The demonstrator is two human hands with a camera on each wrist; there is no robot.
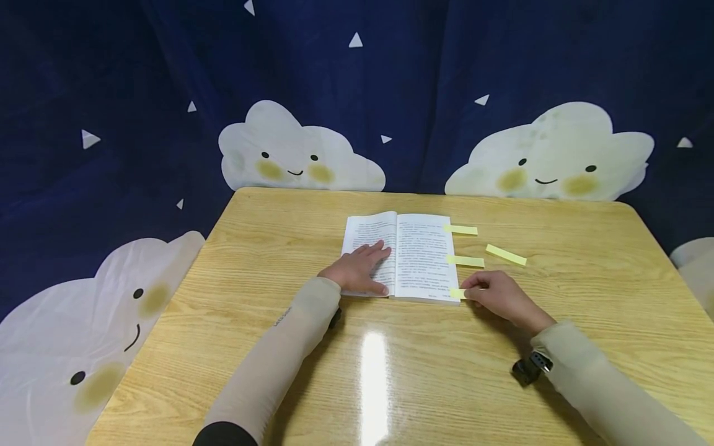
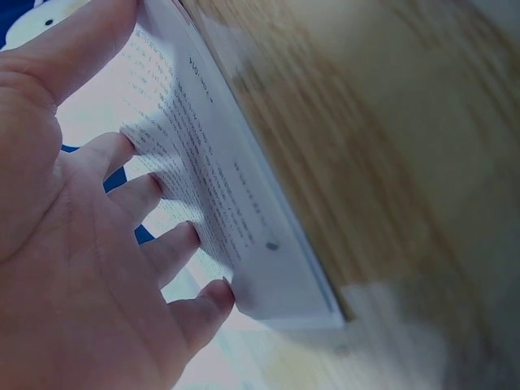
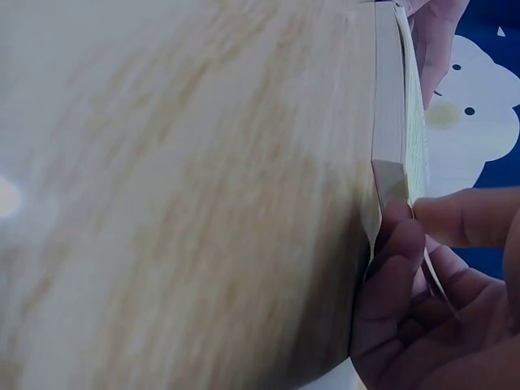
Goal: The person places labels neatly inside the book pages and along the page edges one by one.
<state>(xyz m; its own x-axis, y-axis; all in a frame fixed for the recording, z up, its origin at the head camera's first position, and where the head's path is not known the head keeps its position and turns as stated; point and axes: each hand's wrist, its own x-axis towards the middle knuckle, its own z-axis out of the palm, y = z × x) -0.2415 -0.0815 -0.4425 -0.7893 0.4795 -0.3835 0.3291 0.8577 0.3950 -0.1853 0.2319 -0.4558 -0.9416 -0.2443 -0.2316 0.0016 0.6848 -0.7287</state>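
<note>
An open book [image 1: 425,257] lies on the wooden table, its pages covered in print. My left hand [image 1: 359,269] rests on the left page with fingers spread; the left wrist view shows its palm over the printed page [image 2: 260,268]. At the lower right corner of the right page, my right hand [image 1: 496,296] pinches a pale yellow sticky strip [image 1: 457,293] between thumb and fingers. In the right wrist view those fingertips are right at the edge of the pages [image 3: 388,97]. Two more strips, an upper one [image 1: 463,230] and a middle one [image 1: 468,261], stick out from the same page edge.
A loose yellow strip [image 1: 506,254] lies on the table [image 1: 602,266] to the right of the book. Behind the table hangs a dark blue curtain [image 1: 413,80] with smiling clouds. A bright light reflection falls on the tabletop in front of the book.
</note>
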